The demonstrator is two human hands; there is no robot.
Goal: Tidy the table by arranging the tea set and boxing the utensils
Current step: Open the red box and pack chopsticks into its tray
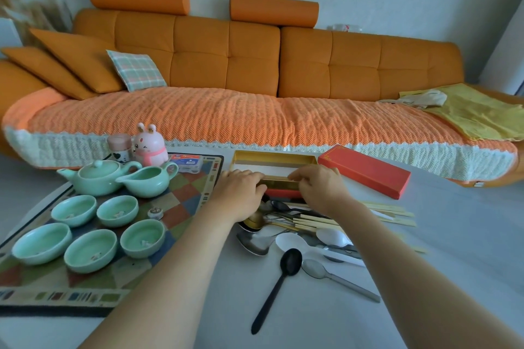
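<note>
On the pale bench (442, 238) before an orange sofa (255, 59), the open gold-lined box (272, 159), long axis crosswise, is gripped at its near wall by the left hand (241, 195) and the right hand (320, 187) alike, the utensils (297, 224) being heaped just nearer the person.

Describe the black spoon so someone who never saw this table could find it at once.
On the white table before the orange sofa, look right of the patterned mat to the utensil pile. The black spoon lies at its near edge, the only all-black piece among silver, white and gold.
</note>
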